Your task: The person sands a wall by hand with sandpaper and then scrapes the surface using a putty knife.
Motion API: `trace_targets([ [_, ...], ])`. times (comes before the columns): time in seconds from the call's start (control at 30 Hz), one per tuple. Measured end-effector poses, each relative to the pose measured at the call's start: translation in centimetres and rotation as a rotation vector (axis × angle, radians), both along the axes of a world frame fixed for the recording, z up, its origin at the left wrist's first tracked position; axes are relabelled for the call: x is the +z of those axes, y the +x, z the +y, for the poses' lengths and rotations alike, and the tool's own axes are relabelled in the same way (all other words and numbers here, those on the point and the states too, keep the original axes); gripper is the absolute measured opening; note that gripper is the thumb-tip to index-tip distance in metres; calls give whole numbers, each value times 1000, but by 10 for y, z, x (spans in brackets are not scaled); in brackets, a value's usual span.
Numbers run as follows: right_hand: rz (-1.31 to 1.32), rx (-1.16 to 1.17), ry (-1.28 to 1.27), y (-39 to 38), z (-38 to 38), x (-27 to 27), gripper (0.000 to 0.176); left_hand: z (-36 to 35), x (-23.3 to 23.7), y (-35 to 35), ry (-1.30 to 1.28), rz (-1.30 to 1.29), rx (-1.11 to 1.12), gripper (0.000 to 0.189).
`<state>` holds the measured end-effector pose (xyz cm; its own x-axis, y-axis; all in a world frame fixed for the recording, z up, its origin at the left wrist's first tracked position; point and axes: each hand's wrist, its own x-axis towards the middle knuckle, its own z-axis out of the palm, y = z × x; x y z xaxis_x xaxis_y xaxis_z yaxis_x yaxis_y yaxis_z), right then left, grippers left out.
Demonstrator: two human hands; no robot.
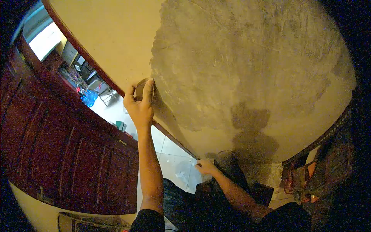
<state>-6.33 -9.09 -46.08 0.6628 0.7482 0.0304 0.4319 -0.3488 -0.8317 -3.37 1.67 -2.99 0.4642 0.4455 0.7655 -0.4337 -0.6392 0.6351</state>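
Note:
My left hand [140, 104] is raised to the wall, thumb and fingers closed around a small brown sanding block [141, 91]. The block is against the yellow painted wall [112, 34], close to the ragged border of a large rough grey plaster patch [247, 58]. Lower down, my right hand [206, 167] is beside my bent knee, near the lower end of the dark red door frame trim [179, 145]. Its fingers are curled in; whether anything is inside them is hidden.
A dark red panelled door [73, 150] stands open on the left. Through the doorway are a tiled floor [164, 145], a folding chair [105, 91] and a blue object [89, 98]. Dark bags or cloths [320, 170] are at the right. My shadow falls on the wall.

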Motion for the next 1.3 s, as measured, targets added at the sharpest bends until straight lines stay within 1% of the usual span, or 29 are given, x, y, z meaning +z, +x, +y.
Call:
trace_targets([
  [0.13,1,-5,24,1,3,-2,32,-2,-4,5,-11,-18,35,23],
  [0.23,29,23,-13,1,4,-5,33,2,-7,6,-2,-37,22,24],
  [0.33,-29,-7,22,1,2,-8,33,-3,-5,4,-53,-17,-5,24],
  [0.43,8,12,29,-1,2,-8,33,-2,-2,3,-6,-37,30,24],
  [0.63,54,2,-12,-3,1,-2,34,3,-1,3,-94,-6,-32,25],
  [0.7,-52,2,-20,-4,2,-4,35,3,1,1,-105,25,-19,27],
  [0.73,-54,3,-25,-4,1,-7,35,5,2,3,-110,22,-18,27],
  [0.8,30,5,34,-4,-2,-5,35,8,9,7,-225,-83,23,28],
  [0.83,33,7,29,-6,-5,-2,35,7,12,4,-229,-80,26,28],
  [0.9,55,0,30,-2,-5,0,36,6,18,1,-227,-25,-31,27],
  [1.0,82,39,-37,1,-5,1,36,7,11,2,-204,-21,-19,27],
  [1.07,52,48,-26,2,-3,-3,36,8,3,1,-178,-8,-3,28],
  [1.13,16,58,-17,3,-2,-7,36,10,-14,3,43,-85,116,32],
  [1.17,32,59,-27,3,-2,-8,37,4,-19,1,-39,-46,88,35],
  [1.23,45,62,-41,2,-2,-9,37,-6,-20,-3,-98,-17,112,34],
  [1.3,17,47,5,-1,-3,-8,38,-1,-19,-3,-64,-24,139,33],
])
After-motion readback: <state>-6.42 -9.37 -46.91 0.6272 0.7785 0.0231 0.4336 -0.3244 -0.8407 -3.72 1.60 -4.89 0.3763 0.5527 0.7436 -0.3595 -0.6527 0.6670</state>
